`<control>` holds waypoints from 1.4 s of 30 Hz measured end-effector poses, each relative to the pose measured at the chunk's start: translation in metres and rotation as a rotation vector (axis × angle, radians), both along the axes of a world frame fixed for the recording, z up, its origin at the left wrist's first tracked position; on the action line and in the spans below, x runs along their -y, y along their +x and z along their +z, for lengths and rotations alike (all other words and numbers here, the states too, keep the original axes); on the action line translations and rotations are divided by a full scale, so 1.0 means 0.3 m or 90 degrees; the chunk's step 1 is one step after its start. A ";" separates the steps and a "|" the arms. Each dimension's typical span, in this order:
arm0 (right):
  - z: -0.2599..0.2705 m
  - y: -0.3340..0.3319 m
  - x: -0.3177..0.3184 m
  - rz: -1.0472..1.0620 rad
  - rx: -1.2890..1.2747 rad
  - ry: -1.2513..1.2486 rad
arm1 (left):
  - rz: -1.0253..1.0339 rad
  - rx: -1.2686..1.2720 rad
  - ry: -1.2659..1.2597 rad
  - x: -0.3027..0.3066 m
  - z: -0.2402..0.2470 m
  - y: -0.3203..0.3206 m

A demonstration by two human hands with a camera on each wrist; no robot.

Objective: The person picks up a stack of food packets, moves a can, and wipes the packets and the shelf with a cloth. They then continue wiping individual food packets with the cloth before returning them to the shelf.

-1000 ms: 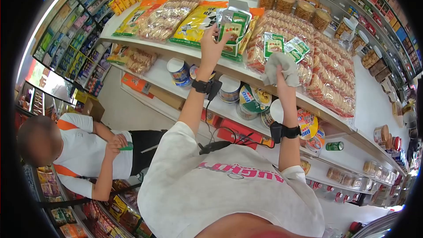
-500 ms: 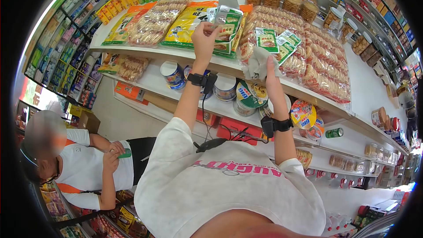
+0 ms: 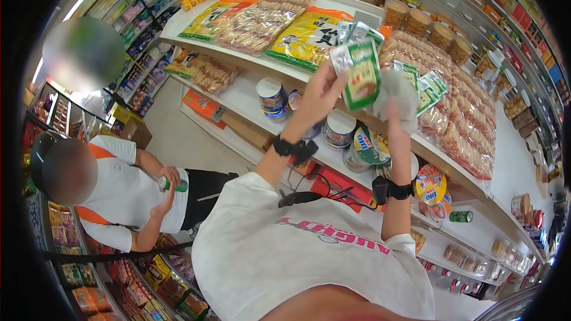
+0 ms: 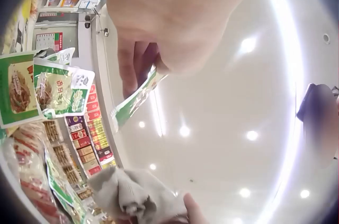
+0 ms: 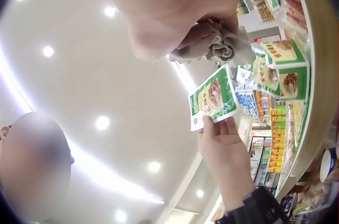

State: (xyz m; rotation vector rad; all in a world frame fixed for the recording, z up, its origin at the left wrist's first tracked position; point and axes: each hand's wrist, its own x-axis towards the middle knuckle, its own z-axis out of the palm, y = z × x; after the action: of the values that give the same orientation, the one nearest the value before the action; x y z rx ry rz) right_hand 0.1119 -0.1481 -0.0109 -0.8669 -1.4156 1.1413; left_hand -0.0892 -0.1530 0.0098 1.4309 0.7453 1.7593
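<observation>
Pinched by a lower corner between the thumb and fingers of my left hand [image 3: 321, 95] is a green and white packet [image 3: 360, 76], held up off the shelf; the left hand [image 5: 225, 152] and packet [image 5: 213, 97] also show in the right wrist view. Just to its right, my right hand [image 3: 394, 113] grips a crumpled grey cloth [image 3: 397, 96], close to the packet. More green packets [image 4: 61, 86] stand together in the left wrist view. Others [image 3: 429, 92] lie on the bagged crackers [image 3: 455, 119] at the right.
Yellow bags [image 3: 312, 34] and bagged snacks [image 3: 262, 22] lie on the white shelf top [image 3: 172, 28], with jars [image 3: 440, 35] behind. Tubs [image 3: 272, 100] stand on the shelf below. At the left, another person [image 3: 140, 184] holds a green can [image 3: 172, 183].
My left hand has lifted a packet away from the upright group towards my body. The cloth in my right hand has come up beside it. The view has shifted.
</observation>
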 end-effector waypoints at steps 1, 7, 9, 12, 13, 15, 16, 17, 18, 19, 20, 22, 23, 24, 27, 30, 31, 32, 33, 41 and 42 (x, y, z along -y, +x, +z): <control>0.035 -0.023 0.017 0.056 0.116 0.053 | -0.043 0.012 -0.039 0.026 -0.059 -0.019; -0.022 -0.193 0.094 0.254 0.069 0.117 | 0.074 0.185 -0.116 0.210 -0.135 -0.058; -0.053 -0.224 0.119 0.291 0.081 0.062 | -0.043 0.318 -0.130 0.265 -0.093 -0.102; -0.105 -0.249 0.116 0.185 0.061 0.059 | 0.000 0.370 -0.083 0.285 -0.127 -0.133; -0.127 -0.260 0.115 0.128 -0.010 0.039 | 0.023 0.365 -0.075 0.297 -0.142 -0.144; -0.069 -0.287 0.124 0.038 -0.019 -0.099 | 0.069 0.343 -0.057 0.301 -0.162 -0.153; -0.087 -0.299 0.135 0.091 0.031 -0.012 | 0.066 0.350 -0.059 0.312 -0.160 -0.145; -0.109 -0.301 0.150 0.135 0.076 0.079 | 0.054 0.356 -0.062 0.315 -0.150 -0.127; -0.122 -0.309 0.158 0.172 0.117 0.172 | 0.040 0.368 -0.088 0.305 -0.143 -0.091; -0.129 -0.316 0.180 0.188 0.159 0.251 | 0.020 0.380 -0.116 0.307 -0.135 -0.049; -0.124 -0.329 0.204 0.189 0.193 0.318 | 0.065 0.224 -0.151 0.331 -0.122 -0.012; -0.115 -0.341 0.196 0.177 0.207 0.355 | 0.056 0.152 -0.128 0.332 -0.120 -0.015; -0.110 -0.340 0.179 0.167 0.208 0.335 | 0.050 0.117 -0.114 0.327 -0.119 -0.014; -0.106 -0.335 0.165 0.156 0.208 0.306 | 0.029 0.117 -0.109 0.328 -0.127 -0.002; -0.097 -0.338 0.133 0.128 0.229 0.270 | 0.054 0.086 -0.132 0.301 -0.185 0.047; -0.075 -0.347 0.171 0.136 0.237 0.419 | 0.066 0.176 -0.143 0.313 -0.086 0.027; -0.075 -0.345 0.183 0.134 0.237 0.449 | 0.051 0.219 -0.164 0.317 -0.067 0.023; -0.078 -0.345 0.170 0.148 0.201 0.440 | 0.046 0.226 -0.136 0.303 -0.079 0.032; -0.063 -0.340 0.153 0.129 0.222 0.447 | 0.049 0.160 -0.112 0.293 -0.093 0.037; -0.151 -0.175 -0.001 0.169 -0.180 -0.181 | 0.265 -0.186 0.017 0.283 -0.103 0.042; -0.159 -0.172 0.032 0.147 -0.086 -0.124 | 0.313 -0.205 0.029 0.274 -0.107 0.037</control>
State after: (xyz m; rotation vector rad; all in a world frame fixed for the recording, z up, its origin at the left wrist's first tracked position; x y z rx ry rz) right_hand 0.0603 -0.1576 -0.0585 -0.7578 -1.3323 1.5056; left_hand -0.0782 -0.2352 -0.0222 1.6872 1.3267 1.9281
